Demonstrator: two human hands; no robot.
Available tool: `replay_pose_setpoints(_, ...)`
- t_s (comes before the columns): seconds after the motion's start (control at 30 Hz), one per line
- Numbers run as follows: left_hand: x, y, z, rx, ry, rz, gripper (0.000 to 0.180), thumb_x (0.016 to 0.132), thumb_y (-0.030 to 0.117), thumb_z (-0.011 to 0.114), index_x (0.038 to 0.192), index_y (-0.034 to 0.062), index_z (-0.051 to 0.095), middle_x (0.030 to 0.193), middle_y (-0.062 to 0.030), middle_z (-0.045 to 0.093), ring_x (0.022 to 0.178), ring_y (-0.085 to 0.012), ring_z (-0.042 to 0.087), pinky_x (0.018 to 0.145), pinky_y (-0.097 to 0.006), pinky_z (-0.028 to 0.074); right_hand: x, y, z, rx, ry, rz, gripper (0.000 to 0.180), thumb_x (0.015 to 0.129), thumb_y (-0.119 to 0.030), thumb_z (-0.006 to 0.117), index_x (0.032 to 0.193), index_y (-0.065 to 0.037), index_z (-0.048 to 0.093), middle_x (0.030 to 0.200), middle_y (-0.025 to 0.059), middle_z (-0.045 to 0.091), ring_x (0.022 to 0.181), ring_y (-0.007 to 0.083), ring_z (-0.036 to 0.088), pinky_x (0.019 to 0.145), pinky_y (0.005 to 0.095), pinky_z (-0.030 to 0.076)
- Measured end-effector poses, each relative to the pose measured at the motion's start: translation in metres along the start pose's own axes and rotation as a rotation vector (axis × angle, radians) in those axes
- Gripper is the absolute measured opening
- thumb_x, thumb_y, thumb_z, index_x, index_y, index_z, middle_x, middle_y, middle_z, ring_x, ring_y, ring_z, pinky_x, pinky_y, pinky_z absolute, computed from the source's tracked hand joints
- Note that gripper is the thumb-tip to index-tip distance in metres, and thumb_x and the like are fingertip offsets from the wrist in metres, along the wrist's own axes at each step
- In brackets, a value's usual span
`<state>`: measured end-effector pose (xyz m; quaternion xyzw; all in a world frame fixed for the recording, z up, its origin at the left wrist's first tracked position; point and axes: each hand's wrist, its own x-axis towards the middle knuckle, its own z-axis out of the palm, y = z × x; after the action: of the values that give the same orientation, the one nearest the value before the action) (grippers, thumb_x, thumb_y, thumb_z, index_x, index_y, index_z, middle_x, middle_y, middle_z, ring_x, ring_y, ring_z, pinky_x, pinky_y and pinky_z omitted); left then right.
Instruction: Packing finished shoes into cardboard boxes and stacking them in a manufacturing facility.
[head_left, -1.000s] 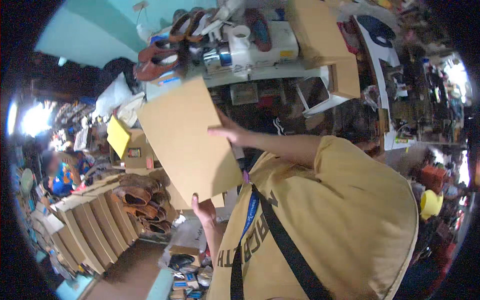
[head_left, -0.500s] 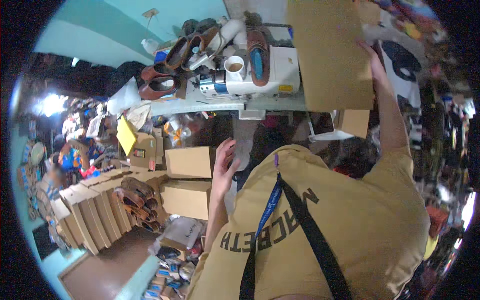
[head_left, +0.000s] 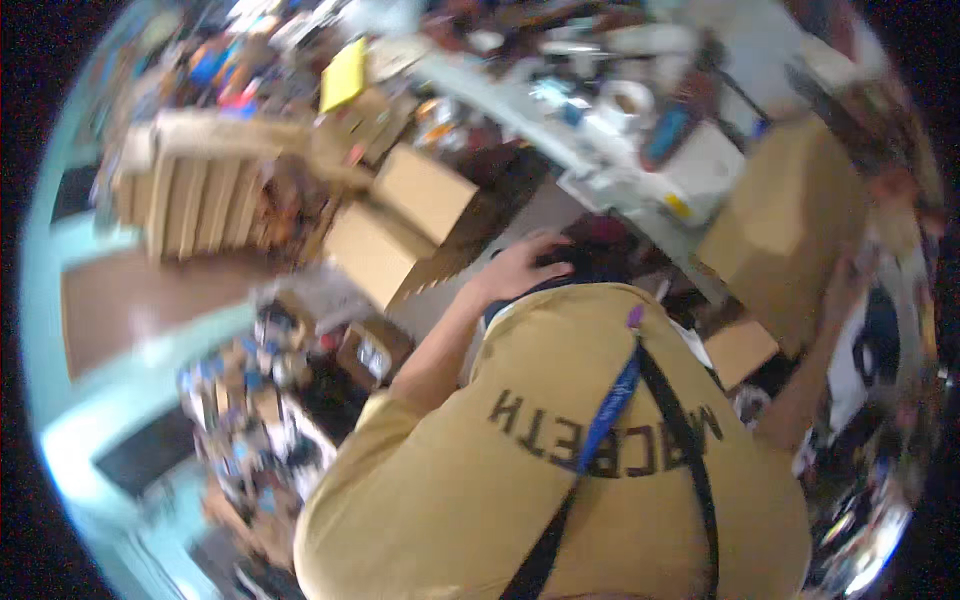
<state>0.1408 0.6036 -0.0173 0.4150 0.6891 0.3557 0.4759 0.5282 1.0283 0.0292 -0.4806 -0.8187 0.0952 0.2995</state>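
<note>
The picture is blurred by motion. My right hand (head_left: 848, 285) is stretched out to the right and holds the side of a large brown cardboard box (head_left: 785, 225), which is lifted beside the white workbench (head_left: 610, 175). My left hand (head_left: 522, 266) is bent in close to my chest, fingers loosely spread over a dark patch at the collar of my yellow shirt (head_left: 560, 440). Nothing shows in that hand. A blue lanyard and a black strap cross the shirt.
Two closed brown boxes (head_left: 425, 190) (head_left: 368, 252) lie stacked below the bench. A row of upright boxes with shoes (head_left: 190, 195) stands at the left. A yellow sheet (head_left: 343, 75), a smaller flat carton (head_left: 742, 350) and cluttered goods on the floor (head_left: 270, 400) surround me.
The view has swung sharply and blurred. The large box has come down from overhead to my right side, with only my right hand on it. My left hand has dropped toward my chest.
</note>
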Motion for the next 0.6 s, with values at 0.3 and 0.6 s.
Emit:
replay_pose_setpoints(0.3, -0.042, -0.065, -0.021, 0.115, 0.155, -0.085, 0.053, 0.089, 0.042, 0.062, 0.126, 0.0041, 0.056, 0.122, -0.0217, 0.060, 0.113, -0.0378, 0.057, 0.098, -0.044, 0.045, 0.025, -0.001, 0.016, -0.327, 0.038, -0.563, 0.050, 0.095, -0.038, 0.053, 0.128, 0.000, 0.055, 0.138, 0.0196, 0.048, 0.130, 0.0376, 0.042, 0.108, 0.0509, 0.032)
replay_pose_setpoints(0.6, -0.143, -0.196, -0.065, 0.162, 0.273, -0.271, 0.038, 0.087, 0.032, 0.063, 0.115, 0.0052, 0.061, 0.111, -0.0195, 0.064, 0.105, -0.0375, 0.060, 0.090, -0.044, 0.049, -0.001, -0.253, 0.072, -0.246, 0.023, -0.836, 0.044, 0.094, -0.037, 0.054, 0.121, -0.002, 0.059, 0.134, 0.0176, 0.052, 0.126, 0.0362, 0.046, 0.105, 0.0497, 0.035)
